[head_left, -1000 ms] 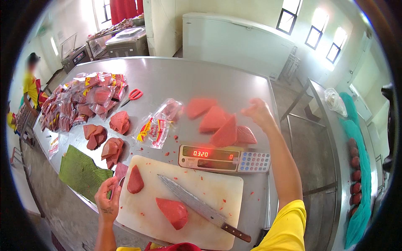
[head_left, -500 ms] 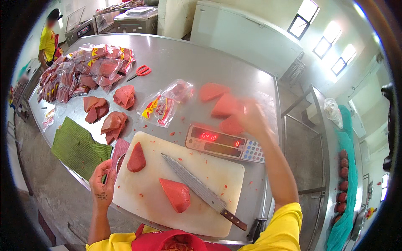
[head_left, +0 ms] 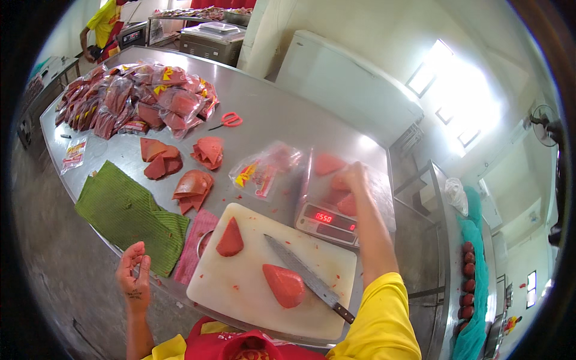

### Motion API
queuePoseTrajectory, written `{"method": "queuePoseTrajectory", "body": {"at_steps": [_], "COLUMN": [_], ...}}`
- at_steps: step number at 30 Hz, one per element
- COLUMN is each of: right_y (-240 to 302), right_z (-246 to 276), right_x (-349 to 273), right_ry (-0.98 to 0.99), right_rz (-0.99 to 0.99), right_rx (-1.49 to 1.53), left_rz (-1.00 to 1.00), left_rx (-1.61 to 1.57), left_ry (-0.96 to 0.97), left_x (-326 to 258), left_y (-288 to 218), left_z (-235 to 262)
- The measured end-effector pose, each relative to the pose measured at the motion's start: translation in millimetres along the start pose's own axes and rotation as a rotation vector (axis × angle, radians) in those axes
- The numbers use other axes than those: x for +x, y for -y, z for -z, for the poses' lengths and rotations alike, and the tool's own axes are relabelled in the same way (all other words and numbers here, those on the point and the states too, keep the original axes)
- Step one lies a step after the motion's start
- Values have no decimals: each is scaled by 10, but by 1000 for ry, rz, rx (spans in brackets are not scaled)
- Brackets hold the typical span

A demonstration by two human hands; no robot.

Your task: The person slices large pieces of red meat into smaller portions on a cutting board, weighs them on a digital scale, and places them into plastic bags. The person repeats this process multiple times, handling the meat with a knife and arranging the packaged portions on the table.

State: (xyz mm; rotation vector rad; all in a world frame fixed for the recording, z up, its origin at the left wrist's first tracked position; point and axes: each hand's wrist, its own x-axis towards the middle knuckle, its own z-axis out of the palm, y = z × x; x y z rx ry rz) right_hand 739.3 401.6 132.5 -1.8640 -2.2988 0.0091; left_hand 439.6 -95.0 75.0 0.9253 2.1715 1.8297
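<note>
Since the earlier frame the right hand (head_left: 354,176) has come back from the far red pieces and now rests over the scale (head_left: 336,207), its fingers curled down on a red wedge (head_left: 339,183) lying on the pan. Whether it grips that wedge or only touches it cannot be told, as the hand hides most of it. Two more red wedges (head_left: 329,163) lie on the pan, one beyond the hand and one nearer the display, which glows red. The left hand (head_left: 133,276), which hung beside the board, is now lifted off the near edge of the desk (head_left: 282,120), palm up, fingers loosely curled and holding nothing.

On the white cutting board (head_left: 240,288) lie two red pieces (head_left: 284,284), well apart, and a long knife (head_left: 306,277) lies slantwise between them and the scale. A clear bag (head_left: 264,171) with a yellow label lies just left of the scale. A green cloth (head_left: 129,213) and a pink cloth (head_left: 193,243) lie left of the board; something round between pink cloth and board is mostly hidden. Farther off sit loose red slices (head_left: 195,186), a heap of filled packets (head_left: 138,102) and red scissors (head_left: 228,121). A person (head_left: 105,24) stands at the far left, cut off by the rim.
</note>
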Motion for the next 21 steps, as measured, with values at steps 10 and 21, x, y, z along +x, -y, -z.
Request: {"method": "queuePoseTrajectory", "body": {"at_steps": [10, 21], "right_y": [706, 301], "right_z": [326, 150], "right_x": [-2073, -2648], "right_ry": [303, 126], "right_rz": [156, 88], "right_rx": [732, 722], "left_rz": [78, -69], "left_rx": [-206, -218], "left_ry": [98, 498], "left_x": [351, 677], "left_y": [434, -17], "left_z": [241, -930]}}
